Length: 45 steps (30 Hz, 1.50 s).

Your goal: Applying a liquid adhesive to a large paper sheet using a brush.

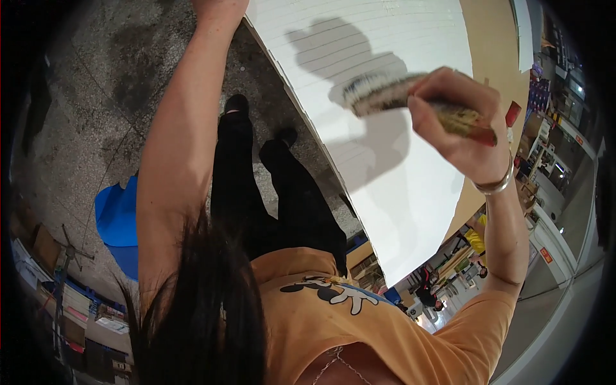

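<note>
My right hand (459,122) is wrapped round a worn brush (385,93), held above a large white sheet (410,192). The brush's whitish end points left and is blurred; a yellowish, red-tipped end sticks out behind my fist. Both hand and brush cast a shadow on the sheet. Faint parallel lines run across the sheet's upper part. My left hand (221,5) is at the top edge of the view, by the sheet's left corner. Its fingers are cut off, so their grip is hidden.
Brown board (491,38) shows beyond the sheet's right side. A blue object (119,215) stands on the grey floor (109,90) beside my left arm. My legs are close to the sheet's ragged left edge. In the background, a person (428,292) and cluttered shelves are visible.
</note>
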Each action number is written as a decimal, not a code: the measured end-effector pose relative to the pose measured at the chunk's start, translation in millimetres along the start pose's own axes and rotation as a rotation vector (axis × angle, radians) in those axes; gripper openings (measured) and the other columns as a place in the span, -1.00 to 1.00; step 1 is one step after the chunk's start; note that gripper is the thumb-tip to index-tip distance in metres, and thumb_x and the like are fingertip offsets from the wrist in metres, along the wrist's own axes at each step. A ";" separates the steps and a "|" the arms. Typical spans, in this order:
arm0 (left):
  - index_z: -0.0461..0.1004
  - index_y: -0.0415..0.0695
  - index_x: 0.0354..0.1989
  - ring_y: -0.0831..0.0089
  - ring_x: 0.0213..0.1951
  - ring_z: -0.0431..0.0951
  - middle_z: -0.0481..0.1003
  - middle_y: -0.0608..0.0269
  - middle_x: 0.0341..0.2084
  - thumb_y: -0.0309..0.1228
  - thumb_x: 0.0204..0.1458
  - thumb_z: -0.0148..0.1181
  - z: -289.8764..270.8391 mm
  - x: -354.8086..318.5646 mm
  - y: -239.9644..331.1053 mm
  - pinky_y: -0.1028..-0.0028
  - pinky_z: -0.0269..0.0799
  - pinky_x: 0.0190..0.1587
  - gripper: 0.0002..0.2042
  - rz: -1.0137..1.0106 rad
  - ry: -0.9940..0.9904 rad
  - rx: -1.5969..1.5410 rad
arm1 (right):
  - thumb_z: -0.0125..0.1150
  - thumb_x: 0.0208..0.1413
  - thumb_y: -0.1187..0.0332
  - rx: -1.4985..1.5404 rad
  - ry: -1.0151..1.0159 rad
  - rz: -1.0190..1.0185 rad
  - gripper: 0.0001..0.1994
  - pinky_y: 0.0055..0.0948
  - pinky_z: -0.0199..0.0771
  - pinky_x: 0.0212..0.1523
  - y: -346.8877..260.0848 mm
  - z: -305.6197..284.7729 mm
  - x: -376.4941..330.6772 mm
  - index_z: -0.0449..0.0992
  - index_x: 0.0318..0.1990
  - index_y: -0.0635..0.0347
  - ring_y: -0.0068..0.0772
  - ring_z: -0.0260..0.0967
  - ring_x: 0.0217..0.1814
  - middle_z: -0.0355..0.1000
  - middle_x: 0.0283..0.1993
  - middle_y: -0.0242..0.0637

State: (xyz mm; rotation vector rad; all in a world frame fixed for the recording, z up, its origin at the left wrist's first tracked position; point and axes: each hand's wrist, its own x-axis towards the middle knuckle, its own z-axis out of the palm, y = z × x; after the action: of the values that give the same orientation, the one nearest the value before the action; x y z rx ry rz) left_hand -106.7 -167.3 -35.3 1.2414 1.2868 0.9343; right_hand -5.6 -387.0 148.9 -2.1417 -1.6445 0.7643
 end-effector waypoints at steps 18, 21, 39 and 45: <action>0.26 -0.31 0.04 0.09 -0.11 0.44 0.45 -0.06 -0.18 -0.45 0.08 -0.03 -14.4 72.8 -102.0 0.25 0.31 -0.01 -0.65 0.598 -0.237 0.508 | 0.01 0.19 0.00 0.664 0.734 0.447 -0.53 -0.65 0.24 -0.72 2.1 -54.9 -103.9 0.50 -0.48 0.29 -0.59 0.28 -0.71 0.41 -0.63 -0.30; 0.21 -0.32 0.11 -0.07 -0.08 0.39 0.40 -0.21 -0.21 -0.49 0.04 -0.07 -14.7 50.9 -83.5 0.21 0.27 0.04 -0.58 0.681 -0.228 0.498 | -0.09 0.14 -0.18 0.933 1.007 0.529 -0.43 -0.61 0.13 -0.79 21.3 -67.8 -161.4 0.49 -0.48 0.22 -0.51 0.18 -0.80 0.32 -0.72 -0.31; 0.07 -0.43 0.18 0.09 0.01 0.39 0.22 -0.14 0.10 0.06 0.21 -0.49 -16.7 46.4 -41.0 0.26 0.38 0.00 -0.31 -0.221 -0.158 -0.082 | 0.05 0.04 -0.21 1.453 1.874 0.713 -0.58 -0.72 -0.12 -0.80 50.0 -0.4 -213.9 0.39 -0.35 -0.05 -0.68 -0.08 -0.82 0.32 -0.59 -0.55; 0.20 -0.31 0.15 0.06 -0.10 0.46 0.31 -0.17 0.02 0.04 0.19 -0.26 -99.8 39.3 -132.1 0.25 0.43 -0.15 -0.38 -0.246 -0.033 0.319 | 0.06 0.10 -0.02 1.504 1.836 0.437 -0.65 -0.59 -0.02 -0.77 69.7 25.6 -247.7 0.41 -0.32 0.10 -0.56 -0.02 -0.83 0.40 -0.54 -0.40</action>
State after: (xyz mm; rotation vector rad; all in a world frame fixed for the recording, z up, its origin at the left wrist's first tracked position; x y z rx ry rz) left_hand -219.6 -135.5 -158.6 1.2959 1.5637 0.5450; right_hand -13.2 -645.4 141.6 -0.9634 0.4116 -0.1566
